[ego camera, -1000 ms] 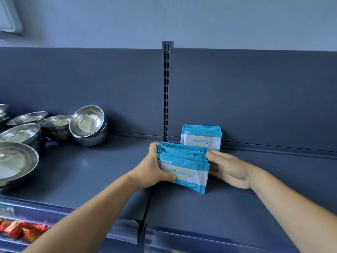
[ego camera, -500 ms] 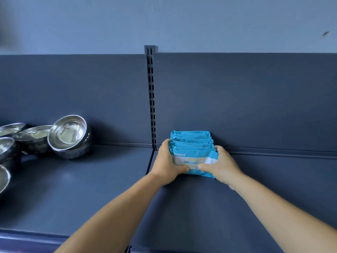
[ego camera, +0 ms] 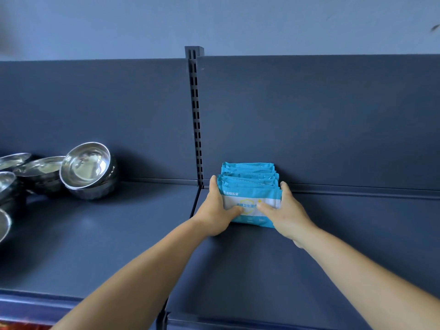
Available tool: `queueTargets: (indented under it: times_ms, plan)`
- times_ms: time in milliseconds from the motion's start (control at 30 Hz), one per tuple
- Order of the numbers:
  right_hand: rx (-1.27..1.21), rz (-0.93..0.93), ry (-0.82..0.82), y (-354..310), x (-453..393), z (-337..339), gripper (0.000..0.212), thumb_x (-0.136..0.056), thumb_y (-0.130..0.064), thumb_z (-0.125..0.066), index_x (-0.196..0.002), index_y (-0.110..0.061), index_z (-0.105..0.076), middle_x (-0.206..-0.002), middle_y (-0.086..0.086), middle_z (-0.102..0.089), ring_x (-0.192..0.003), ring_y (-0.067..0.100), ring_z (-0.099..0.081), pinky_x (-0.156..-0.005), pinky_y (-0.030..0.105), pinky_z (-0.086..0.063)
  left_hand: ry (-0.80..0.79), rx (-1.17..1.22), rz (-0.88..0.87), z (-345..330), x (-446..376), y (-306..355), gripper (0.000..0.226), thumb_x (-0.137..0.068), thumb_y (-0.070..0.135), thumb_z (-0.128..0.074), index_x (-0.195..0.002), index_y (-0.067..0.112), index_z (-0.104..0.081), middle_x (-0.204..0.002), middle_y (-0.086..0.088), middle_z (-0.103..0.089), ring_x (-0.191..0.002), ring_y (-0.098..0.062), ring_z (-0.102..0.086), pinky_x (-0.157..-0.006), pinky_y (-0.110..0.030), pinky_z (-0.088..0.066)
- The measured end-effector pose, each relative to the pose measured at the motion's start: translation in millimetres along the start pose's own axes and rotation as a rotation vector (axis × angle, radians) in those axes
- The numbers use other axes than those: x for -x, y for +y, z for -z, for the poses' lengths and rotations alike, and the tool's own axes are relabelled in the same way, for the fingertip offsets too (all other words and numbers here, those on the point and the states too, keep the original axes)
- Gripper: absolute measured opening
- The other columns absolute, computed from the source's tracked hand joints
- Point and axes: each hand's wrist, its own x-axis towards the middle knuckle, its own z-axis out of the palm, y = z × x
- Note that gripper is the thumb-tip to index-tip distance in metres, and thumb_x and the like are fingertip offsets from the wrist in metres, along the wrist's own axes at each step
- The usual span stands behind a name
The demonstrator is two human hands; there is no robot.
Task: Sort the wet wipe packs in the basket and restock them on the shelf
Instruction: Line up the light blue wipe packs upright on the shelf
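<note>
Several blue-and-white wet wipe packs point(ego camera: 250, 184) stand upright in a row on the dark blue shelf point(ego camera: 262, 270), reaching back to the rear panel. My left hand point(ego camera: 215, 210) grips the row's left side, thumb on the front pack. My right hand point(ego camera: 285, 210) grips the right side, thumb also across the front pack's face. The basket is out of view.
Several stacked steel bowls point(ego camera: 88, 167) sit on the shelf section to the left. A slotted upright point(ego camera: 195, 115) divides the two back panels. A seam point(ego camera: 166, 306) splits the shelf boards below my left forearm. Bare shelf stretches to the right of the packs.
Both hands pushed the held packs back against the pack standing at the rear panel, forming one row. The view shifted right, so the bowls slid toward the left edge.
</note>
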Motion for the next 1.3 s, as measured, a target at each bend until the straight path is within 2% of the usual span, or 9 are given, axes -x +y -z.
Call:
queueTargets:
  times_ms: [133, 233, 333, 467, 567, 900, 1000, 1100, 1300]
  plan:
    - [0.025, -0.015, 0.018, 1, -1, -2, 0.089, -0.09, -0.03, -0.063, -0.153, -0.023, -0.001, -0.148, -0.003, -0.04, -0.13, 0.021, -0.043, -0.09, 0.027, -0.036, 0.063, -0.052, -0.027, -4, 2, 1, 0.063, -0.087, 0.014, -0.067, -0.13, 0.026, -0.023, -0.106, 0.021, -0.051, -0.09, 0.0, -0.052, -0.068, -0.01, -0.037]
    - [0.051, -0.016, 0.051, 0, 1, -2, 0.088, -0.091, -0.03, -0.063, -0.154, -0.02, -0.002, -0.15, 0.0, -0.038, -0.131, 0.023, -0.042, -0.095, 0.03, -0.039, 0.092, -0.094, -0.012, -5, 6, -2, 0.056, -0.084, 0.014, -0.07, -0.122, 0.023, -0.03, -0.108, 0.014, -0.055, -0.089, -0.004, -0.053, -0.074, -0.016, -0.038]
    - [0.074, -0.026, 0.088, -1, 4, -2, 0.081, -0.091, -0.031, -0.061, -0.153, -0.016, -0.011, -0.141, 0.002, -0.047, -0.124, 0.024, -0.049, -0.083, 0.026, -0.039, 0.113, -0.118, -0.005, -9, 8, -2, 0.051, -0.084, 0.012, -0.069, -0.119, 0.023, -0.033, -0.116, 0.009, -0.052, -0.096, -0.008, -0.051, -0.079, -0.019, -0.037]
    - [0.123, -0.019, 0.128, 0, 5, -6, 0.039, -0.091, -0.031, -0.059, -0.124, -0.013, -0.047, -0.11, -0.001, -0.062, -0.086, 0.016, -0.057, -0.056, 0.023, -0.041, 0.141, -0.14, 0.014, -13, 9, -2, 0.046, -0.084, 0.015, -0.068, -0.115, 0.019, -0.034, -0.121, 0.003, -0.052, -0.104, -0.015, -0.055, -0.084, -0.027, -0.045]
    - [0.139, -0.005, 0.124, 1, 7, -7, 0.026, -0.092, -0.029, -0.058, -0.113, -0.017, -0.051, -0.101, -0.006, -0.06, -0.082, 0.012, -0.054, -0.055, 0.022, -0.039, 0.149, -0.161, 0.021, -12, 11, -3, 0.047, -0.084, 0.016, -0.068, -0.116, 0.016, -0.034, -0.122, 0.001, -0.052, -0.104, -0.017, -0.055, -0.082, -0.028, -0.045]
    - [0.27, -0.074, 0.065, -12, 32, -2, 0.044, -0.091, -0.034, -0.058, -0.126, -0.013, -0.04, -0.121, 0.004, -0.058, -0.098, 0.024, -0.058, -0.079, 0.035, -0.048, 0.104, -0.439, 0.057, -5, 30, 1, 0.057, -0.086, 0.026, -0.067, -0.126, 0.008, -0.03, -0.13, -0.006, -0.043, -0.115, -0.024, -0.05, -0.088, -0.033, -0.044]
    - [0.412, -0.083, 0.013, -11, 48, 3, 0.068, -0.093, -0.04, -0.054, -0.144, -0.009, -0.023, -0.147, 0.004, -0.038, -0.127, 0.025, -0.046, -0.093, 0.035, -0.043, 0.09, -0.751, 0.023, -3, 43, 1, 0.054, -0.088, 0.035, -0.062, -0.125, 0.006, -0.034, -0.129, -0.008, -0.041, -0.122, -0.024, -0.042, -0.097, -0.033, -0.039]
    - [0.516, -0.057, 0.004, -4, 66, 8, 0.075, -0.093, -0.046, -0.051, -0.149, -0.011, -0.017, -0.157, -0.001, -0.022, -0.14, 0.02, -0.03, -0.105, 0.035, -0.036, 0.04, -0.935, -0.039, -5, 57, 3, 0.054, -0.092, 0.04, -0.053, -0.129, 0.004, -0.037, -0.13, -0.01, -0.042, -0.124, -0.025, -0.038, -0.1, -0.033, -0.037]
    - [0.706, -0.015, -0.004, 16, 110, 29, 0.075, -0.096, -0.052, -0.042, -0.154, -0.015, -0.01, -0.161, -0.002, -0.009, -0.147, 0.017, -0.01, -0.117, 0.033, -0.016, -0.095, -1.038, -0.229, -29, 92, 23, 0.048, -0.097, 0.04, -0.044, -0.129, 0.005, -0.043, -0.129, -0.011, -0.047, -0.118, -0.025, -0.045, -0.099, -0.035, -0.038]
